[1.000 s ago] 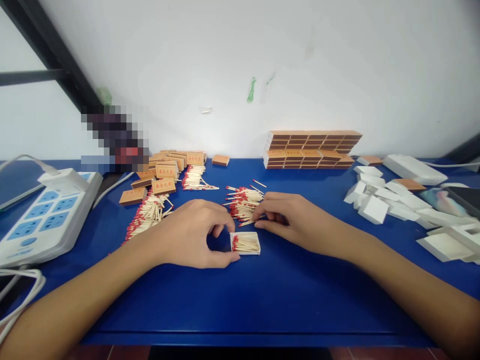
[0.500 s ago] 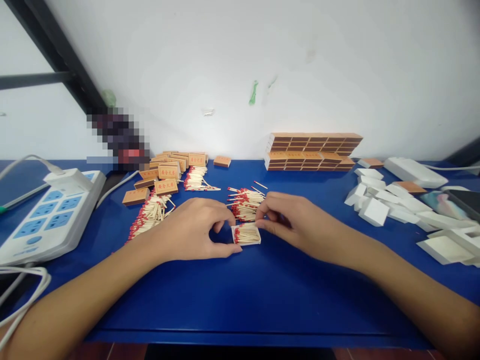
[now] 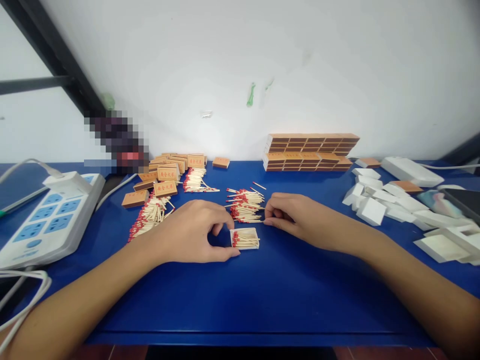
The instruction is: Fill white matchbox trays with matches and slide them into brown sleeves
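My left hand [image 3: 198, 231] holds the left end of a small white matchbox tray [image 3: 252, 231], its thumb in front and its fingers behind. Inside the tray, several red-tipped matches [image 3: 245, 241] lie sideways with their heads to the left. Just behind it is a loose pile of matches [image 3: 245, 205]. My right hand [image 3: 287, 212] is closed in a pinch at the right edge of that pile, by the match ends. What its fingertips hold, if anything, I cannot make out.
Two more match heaps [image 3: 150, 215] and orange matchbox covers [image 3: 167, 174] lie left. Stacked matchboxes [image 3: 311, 152] stand against the wall. At right are white empty trays [image 3: 371, 211] and a white adapter [image 3: 412, 171]. A power strip [image 3: 52, 215] sits on the left.
My right hand has moved from the tray's right end to the right edge of the match pile behind it. My left hand stays at the tray.
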The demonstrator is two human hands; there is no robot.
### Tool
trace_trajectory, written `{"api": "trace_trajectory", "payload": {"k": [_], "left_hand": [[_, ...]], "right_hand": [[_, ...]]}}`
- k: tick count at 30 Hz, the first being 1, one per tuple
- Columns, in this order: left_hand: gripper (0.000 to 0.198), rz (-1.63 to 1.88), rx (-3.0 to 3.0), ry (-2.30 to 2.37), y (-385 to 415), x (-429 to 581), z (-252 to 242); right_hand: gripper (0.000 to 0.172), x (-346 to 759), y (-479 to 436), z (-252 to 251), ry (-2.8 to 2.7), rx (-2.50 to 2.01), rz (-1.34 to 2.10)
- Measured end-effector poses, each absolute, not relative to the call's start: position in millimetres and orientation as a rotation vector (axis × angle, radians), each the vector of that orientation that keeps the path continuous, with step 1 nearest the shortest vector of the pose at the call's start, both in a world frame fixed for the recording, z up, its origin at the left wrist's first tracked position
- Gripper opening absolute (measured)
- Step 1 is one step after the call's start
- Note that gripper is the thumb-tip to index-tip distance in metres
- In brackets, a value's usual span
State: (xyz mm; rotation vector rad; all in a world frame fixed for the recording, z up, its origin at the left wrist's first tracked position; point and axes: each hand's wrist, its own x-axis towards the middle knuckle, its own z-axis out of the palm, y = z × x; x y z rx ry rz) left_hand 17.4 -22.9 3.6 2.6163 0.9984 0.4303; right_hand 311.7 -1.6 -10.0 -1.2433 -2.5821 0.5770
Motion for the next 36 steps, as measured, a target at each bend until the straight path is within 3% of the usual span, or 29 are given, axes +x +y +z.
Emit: {"api": "trace_trajectory", "payload": {"k": [16,23,31,36], "left_hand": [[0.027,0.423,2.611,0.986,-23.6,17.1,3.2],[0.026,0.422,2.607,0.992,-25.4,18.1,5.9],[0.027,0.411,2.614,0.98,-25.8,17.9,5.0],[0.026,0.408,2.599,0.994,-25.0,18.2,5.2]], "right_hand": [[0.019,303.9,-6.9,-8.2,-2.537,-1.303,0.573],[0.025,299.0,-12.6,-5.5,-2.571,-1.218,0.648],[0.013,290.4,-14.3,-7.1,-2.532,-1.212,0.551],[0.018,290.5,-13.1,-10.2,-2.555,-1.183,0.538]]}}
